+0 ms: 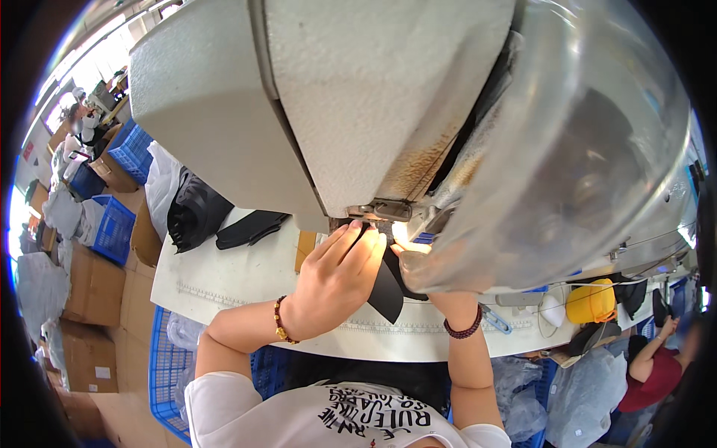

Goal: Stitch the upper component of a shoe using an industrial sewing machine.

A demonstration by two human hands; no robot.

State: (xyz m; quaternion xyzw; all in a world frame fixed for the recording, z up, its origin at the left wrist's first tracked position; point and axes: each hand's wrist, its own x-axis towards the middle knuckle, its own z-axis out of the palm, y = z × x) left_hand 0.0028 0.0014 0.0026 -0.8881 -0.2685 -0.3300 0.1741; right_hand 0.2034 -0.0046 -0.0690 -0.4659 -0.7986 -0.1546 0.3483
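A large pale sewing machine (388,89) stands over the work, its lit needle area right above my fingers. My left hand (334,280) lies over a black fabric piece (386,295), with the fingers together and stretched forward, holding it down by the needle area. The thumb on that side is hidden. From the right, my right hand (408,247) reaches to the same piece; its fingertips show beside the needle area, closed at the edge of the fabric. A translucent cover (567,149) hides most of that hand. The fabric's tail hangs toward me across the white table.
More black pieces (250,228) lie left on the table (216,269). Blue-handled snips (495,319) and a yellow container (590,302) are at right. A blue crate (166,373) stands below the left edge; cardboard boxes (93,287) line the floor. A co-worker (657,369) sits far right.
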